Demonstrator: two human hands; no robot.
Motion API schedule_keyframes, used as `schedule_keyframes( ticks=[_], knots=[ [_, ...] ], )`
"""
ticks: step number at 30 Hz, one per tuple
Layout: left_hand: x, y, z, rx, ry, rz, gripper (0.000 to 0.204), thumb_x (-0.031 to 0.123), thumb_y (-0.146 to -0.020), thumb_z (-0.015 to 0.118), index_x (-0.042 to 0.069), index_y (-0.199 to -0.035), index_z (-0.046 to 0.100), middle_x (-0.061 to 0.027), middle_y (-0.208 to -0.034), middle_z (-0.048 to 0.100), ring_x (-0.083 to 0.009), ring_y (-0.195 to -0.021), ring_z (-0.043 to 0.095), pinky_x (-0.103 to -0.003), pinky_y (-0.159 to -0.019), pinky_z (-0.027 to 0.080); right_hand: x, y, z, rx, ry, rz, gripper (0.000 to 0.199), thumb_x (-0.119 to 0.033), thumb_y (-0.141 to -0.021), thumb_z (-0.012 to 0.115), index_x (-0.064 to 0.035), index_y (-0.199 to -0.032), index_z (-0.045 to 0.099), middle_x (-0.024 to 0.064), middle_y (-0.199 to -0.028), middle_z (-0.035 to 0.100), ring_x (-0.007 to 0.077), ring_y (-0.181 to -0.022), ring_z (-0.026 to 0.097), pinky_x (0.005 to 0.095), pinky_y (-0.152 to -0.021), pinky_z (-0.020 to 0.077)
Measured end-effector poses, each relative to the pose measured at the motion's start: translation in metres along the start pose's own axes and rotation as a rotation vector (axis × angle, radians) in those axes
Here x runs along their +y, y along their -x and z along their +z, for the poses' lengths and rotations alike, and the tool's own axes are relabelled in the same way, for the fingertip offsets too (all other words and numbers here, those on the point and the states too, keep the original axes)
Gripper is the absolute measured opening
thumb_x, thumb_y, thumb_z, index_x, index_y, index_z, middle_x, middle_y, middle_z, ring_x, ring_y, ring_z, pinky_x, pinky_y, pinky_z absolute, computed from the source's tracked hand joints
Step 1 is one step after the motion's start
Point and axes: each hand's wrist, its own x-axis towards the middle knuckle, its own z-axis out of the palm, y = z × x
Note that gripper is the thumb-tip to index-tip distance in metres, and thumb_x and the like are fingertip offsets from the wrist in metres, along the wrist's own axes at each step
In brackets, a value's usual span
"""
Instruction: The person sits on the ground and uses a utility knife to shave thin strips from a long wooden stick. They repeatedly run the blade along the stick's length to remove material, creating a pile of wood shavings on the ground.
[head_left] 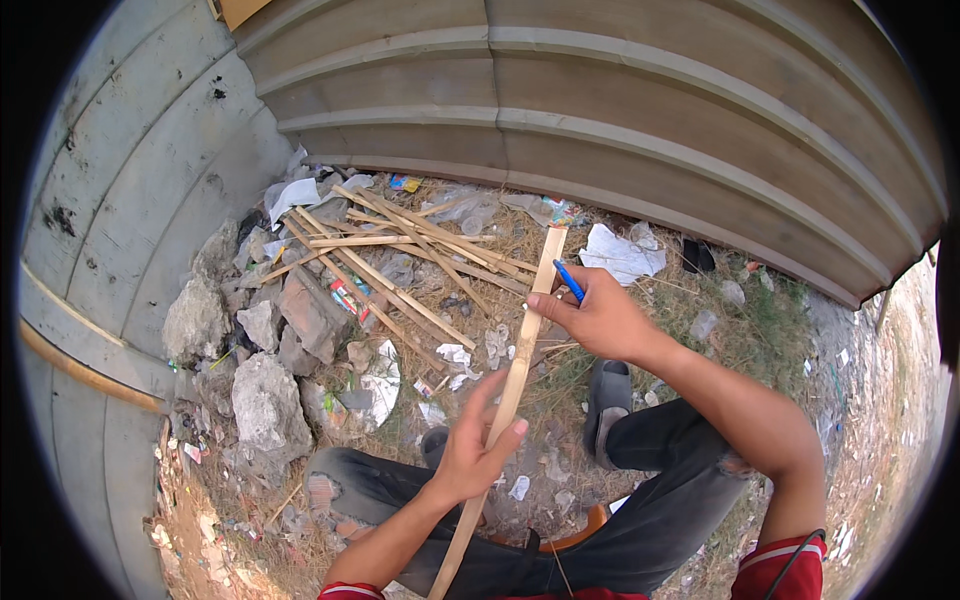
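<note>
A long, pale wooden strip point(513, 385) slants up from my lap, its far end raised in front of me. My left hand point(470, 445) holds it lower down, thumb on the right side and slightly blurred fingers on the left. Near the far end, my right hand point(605, 318) grips a blue pen point(570, 281) that points up and to the left. The thumb of that hand rests against the strip's edge. Part of the pen is hidden inside the right hand.
Beyond my hands lies a loose pile of wooden strips point(405, 240) on littered dry grass. Rocks point(268, 400) are heaped at the left beside a pale panel wall point(150, 180). A ribbed metal sheet point(600, 90) closes off the far side. My bent legs point(660, 490) are below.
</note>
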Motion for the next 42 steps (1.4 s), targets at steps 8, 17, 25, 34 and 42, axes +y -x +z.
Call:
schedule_keyframes(
  ticks=[8,17,25,34,42],
  knots=[
    [-0.012,0.003,-0.010,0.114,-0.015,0.016,0.064,0.012,-0.103,0.058,-0.002,-0.158,0.030,-0.0009,-0.109,0.065,0.0001,-0.075,0.048,-0.018,-0.067,0.040,0.013,0.006,0.005,-0.035,0.451,-0.143,0.023,-0.025,-0.083,0.069,-0.0017,-0.086,0.068,0.0189,-0.070,0.065,0.0394,-0.068,0.065,0.0488,-0.068,0.0525],
    [0.000,0.002,-0.009,0.042,0.481,-0.163,0.058,0.012,-0.107,0.045,0.009,-0.162,0.025,0.0048,-0.059,0.032,-0.0046,-0.044,0.028,-0.023,-0.042,0.028,0.024,-0.006,0.038,-0.024,0.744,-0.281,0.013,-0.020,-0.074,0.072,-0.0066,-0.075,0.069,0.0196,-0.069,0.067,0.0427,-0.069,0.068,0.0522,-0.064,0.0534],
    [0.006,0.018,-0.003,-0.102,0.689,-0.313,0.056,0.016,-0.109,0.041,0.012,-0.162,0.024,0.0038,-0.057,0.030,-0.0064,-0.040,0.025,-0.023,-0.040,0.029,0.042,-0.078,-0.013,0.270,0.791,-0.025,0.017,-0.014,-0.079,0.063,-0.0005,-0.081,0.073,0.0271,-0.082,0.070,0.0455,-0.081,0.070,0.0528,-0.075,0.0568],
    [-0.003,0.022,-0.020,-0.199,0.817,-0.248,0.057,0.021,-0.109,0.038,0.012,-0.163,0.020,0.0041,-0.056,0.031,-0.0055,-0.038,0.026,-0.020,-0.039,0.030,0.027,-0.037,-0.050,0.293,0.697,0.000,0.017,-0.015,-0.080,0.065,0.0009,-0.079,0.070,0.0277,-0.078,0.068,0.0476,-0.076,0.067,0.0550,-0.075,0.0554],
    [0.006,0.015,-0.026,-0.122,0.863,-0.233,0.059,0.025,-0.108,0.040,0.012,-0.162,0.020,0.0048,-0.056,0.032,-0.0064,-0.036,0.027,-0.020,-0.034,0.029,-0.005,-0.001,0.024,0.008,0.767,-0.287,0.010,-0.016,-0.076,0.067,-0.0064,-0.076,0.069,0.0205,-0.066,0.066,0.0427,-0.069,0.067,0.0523,-0.066,0.0551]
  ],
)
